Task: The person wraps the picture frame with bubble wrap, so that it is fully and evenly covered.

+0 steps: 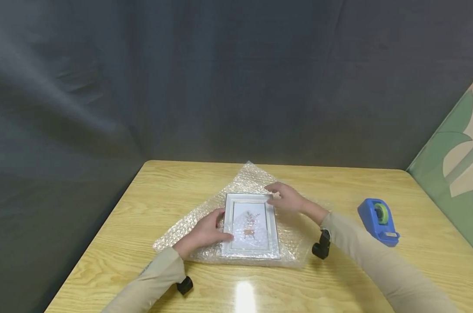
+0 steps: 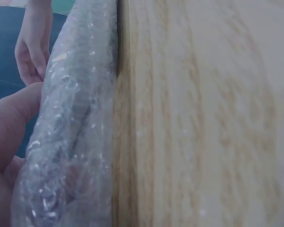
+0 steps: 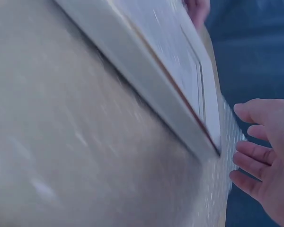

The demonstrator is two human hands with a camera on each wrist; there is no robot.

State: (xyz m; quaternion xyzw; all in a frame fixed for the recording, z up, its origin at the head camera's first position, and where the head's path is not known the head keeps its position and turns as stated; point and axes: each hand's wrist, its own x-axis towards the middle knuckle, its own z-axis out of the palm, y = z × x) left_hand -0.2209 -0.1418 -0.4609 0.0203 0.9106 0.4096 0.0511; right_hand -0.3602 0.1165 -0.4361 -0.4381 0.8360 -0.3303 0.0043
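A white glare patch marks the near side of the evenly lit worktop (image 1: 115, 243), glints dot the bubble wrap (image 1: 252, 178), the right hand (image 1: 289, 200) blurs, and both wrist views look dim and bluish, the right streaked.

1 frame (image 1: 252, 219), 1 bubble-wrap sht (image 1: 249, 179), 1 tape disp. (image 1: 371, 217), 2 hands (image 1: 206, 229) (image 1: 288, 198)

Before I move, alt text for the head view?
A silver picture frame lies on bubble wrap, apparently folded over its lower part, on a wooden table. The left hand is at the frame's left side, the right hand by its upper right corner. A blue tape dispenser is farther right.
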